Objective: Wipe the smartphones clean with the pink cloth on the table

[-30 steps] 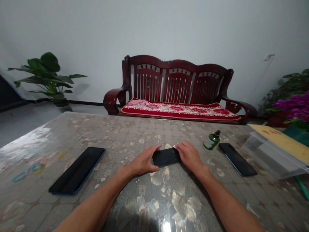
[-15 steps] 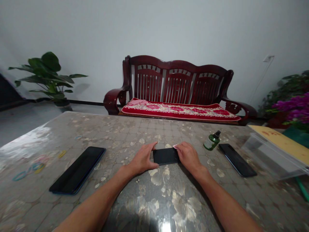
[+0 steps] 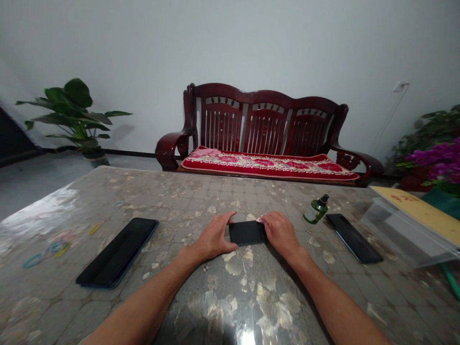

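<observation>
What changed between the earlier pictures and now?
The dark slab between the hands turned slightly, its near-left corner shifting a little away from the person. The left hand opened a little; whether it touches the slab is unclear. The right hand stayed at its right end; the left phone, right phone and green bottle stayed put.

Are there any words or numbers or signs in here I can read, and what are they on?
None can be read clearly.
Green bottle: it has a pale label, but it's too small and blurred to read.
Yellow sheet on the clear box: reddish marks, too blurred to read.
Black phone in the middle: no writing I can see.
</observation>
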